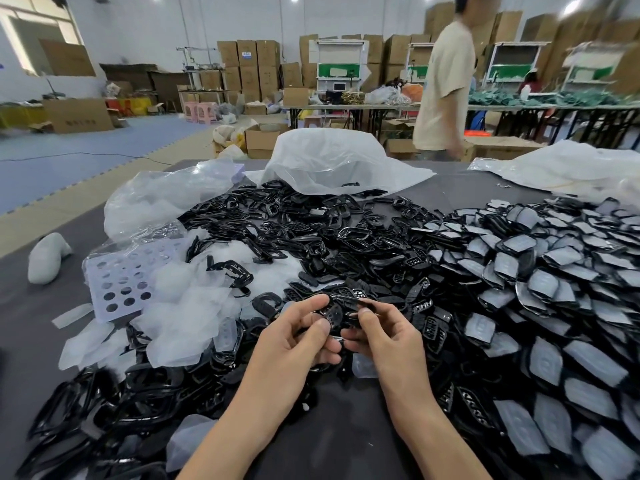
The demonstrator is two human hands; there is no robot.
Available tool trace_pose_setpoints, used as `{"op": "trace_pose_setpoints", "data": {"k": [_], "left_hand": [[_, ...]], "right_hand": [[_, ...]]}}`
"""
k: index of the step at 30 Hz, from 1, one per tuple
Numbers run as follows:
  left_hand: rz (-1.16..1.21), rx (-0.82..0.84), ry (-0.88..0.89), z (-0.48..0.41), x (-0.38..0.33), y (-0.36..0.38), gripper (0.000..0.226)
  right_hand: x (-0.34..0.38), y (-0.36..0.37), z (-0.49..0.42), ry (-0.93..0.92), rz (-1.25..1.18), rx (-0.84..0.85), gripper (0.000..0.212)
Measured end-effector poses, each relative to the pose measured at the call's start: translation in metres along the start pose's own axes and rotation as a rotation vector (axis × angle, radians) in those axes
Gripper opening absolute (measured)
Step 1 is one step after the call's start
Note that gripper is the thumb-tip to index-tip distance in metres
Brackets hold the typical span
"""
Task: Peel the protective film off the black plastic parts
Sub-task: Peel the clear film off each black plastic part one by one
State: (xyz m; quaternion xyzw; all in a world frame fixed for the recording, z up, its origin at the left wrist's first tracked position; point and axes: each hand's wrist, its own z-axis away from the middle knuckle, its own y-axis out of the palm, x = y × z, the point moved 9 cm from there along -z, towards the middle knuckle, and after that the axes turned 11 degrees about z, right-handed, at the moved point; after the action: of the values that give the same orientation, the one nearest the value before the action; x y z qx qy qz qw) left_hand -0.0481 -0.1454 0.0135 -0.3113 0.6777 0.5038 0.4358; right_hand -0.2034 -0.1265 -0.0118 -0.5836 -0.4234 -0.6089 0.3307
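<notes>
A small black plastic part [335,310] with holes is held above the dark table [20,327] between both hands. My left hand [298,337] grips its left side, thumb on top. At the part's right edge, my right hand [381,336] pinches with thumb and forefinger. Whether film is on this part I cannot tell. A heap of black parts still covered in whitish film [540,282] lies to the right. Bare black parts and frames [311,230] are piled ahead and to the left. Peeled film scraps [183,306] lie left of my hands.
A perforated lilac sheet [121,282] lies at the left. Big clear plastic bags [332,161] sit at the table's far side. A person in a beige shirt [443,88] stands beyond the table. Cardboard boxes [249,64] fill the background.
</notes>
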Motion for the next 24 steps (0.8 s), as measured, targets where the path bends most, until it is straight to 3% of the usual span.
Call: {"op": "trace_pose_setpoints", "data": {"k": [12,24], "left_hand": [[-0.056,0.018,0.015,0.0034,-0.0033,0.0047,0.030],[0.085,-0.007,-0.039,0.0018,0.0034,0.0007,0.027]], "right_hand": [[-0.0007,0.0014,0.0001,-0.007,0.004,-0.002,0.011],[-0.0001,0.0005,-0.0004,-0.007,0.017,0.000,0.010]]}}
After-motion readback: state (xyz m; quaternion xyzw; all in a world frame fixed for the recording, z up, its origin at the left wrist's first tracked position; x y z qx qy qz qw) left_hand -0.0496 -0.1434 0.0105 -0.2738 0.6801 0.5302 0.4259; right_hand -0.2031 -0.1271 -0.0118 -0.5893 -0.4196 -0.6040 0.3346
